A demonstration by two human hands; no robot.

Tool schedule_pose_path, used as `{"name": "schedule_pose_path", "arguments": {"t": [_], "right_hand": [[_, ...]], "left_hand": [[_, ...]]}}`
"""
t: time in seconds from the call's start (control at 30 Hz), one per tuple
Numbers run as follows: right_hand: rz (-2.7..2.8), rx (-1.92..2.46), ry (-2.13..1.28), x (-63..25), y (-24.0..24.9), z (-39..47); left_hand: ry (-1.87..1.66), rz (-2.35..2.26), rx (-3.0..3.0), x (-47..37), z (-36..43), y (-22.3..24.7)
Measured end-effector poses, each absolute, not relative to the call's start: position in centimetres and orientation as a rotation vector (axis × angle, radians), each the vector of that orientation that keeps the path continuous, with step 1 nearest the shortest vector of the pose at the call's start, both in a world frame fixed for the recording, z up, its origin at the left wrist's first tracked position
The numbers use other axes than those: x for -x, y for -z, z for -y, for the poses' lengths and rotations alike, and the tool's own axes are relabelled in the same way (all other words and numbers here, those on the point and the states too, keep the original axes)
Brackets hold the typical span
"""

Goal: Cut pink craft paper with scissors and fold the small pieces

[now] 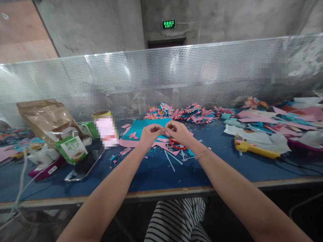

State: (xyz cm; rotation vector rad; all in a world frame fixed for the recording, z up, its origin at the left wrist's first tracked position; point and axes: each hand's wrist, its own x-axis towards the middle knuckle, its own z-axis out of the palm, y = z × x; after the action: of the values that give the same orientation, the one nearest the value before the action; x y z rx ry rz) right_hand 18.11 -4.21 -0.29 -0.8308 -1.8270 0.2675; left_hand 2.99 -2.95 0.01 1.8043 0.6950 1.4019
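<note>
Head view: left hand [151, 133], right hand [178, 130] pinch pink scrap [165, 131] over blue tabletop [156, 176]; perforated screen [121, 77] (1 lit exit sign [168, 24] above).

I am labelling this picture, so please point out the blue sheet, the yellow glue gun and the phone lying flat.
Blue sheet [138, 128], head view: its bare upper surface.
Yellow glue gun [257, 149], head view: middle of its body.
Phone lying flat [85, 165], head view: its dark screen.

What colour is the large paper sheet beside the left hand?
Turquoise blue; the large paper sheet shows in the head view, the only one.
</note>
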Motion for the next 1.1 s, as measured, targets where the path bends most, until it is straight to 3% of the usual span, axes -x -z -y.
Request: {"name": "schedule_pose_path", "arguments": {"t": [0.2,0.5,1.1], "right_hand": [[1.786,0.806,-0.452,-18.1,0.2,4.6],[1.744,0.802,-0.361,-17.9,0.8,3.8],[1.611,0.762,-0.598,-18.2,0.5,3.3]], "left_hand": [[-1.47,-0.71,-1.779,-3.0,3.1,0.0],[-1.55,-0.771,-1.822,-3.0,3.1,0.0],[-1.56,-0.802,-1.851,-3.0,3.1,-0.3]]}}
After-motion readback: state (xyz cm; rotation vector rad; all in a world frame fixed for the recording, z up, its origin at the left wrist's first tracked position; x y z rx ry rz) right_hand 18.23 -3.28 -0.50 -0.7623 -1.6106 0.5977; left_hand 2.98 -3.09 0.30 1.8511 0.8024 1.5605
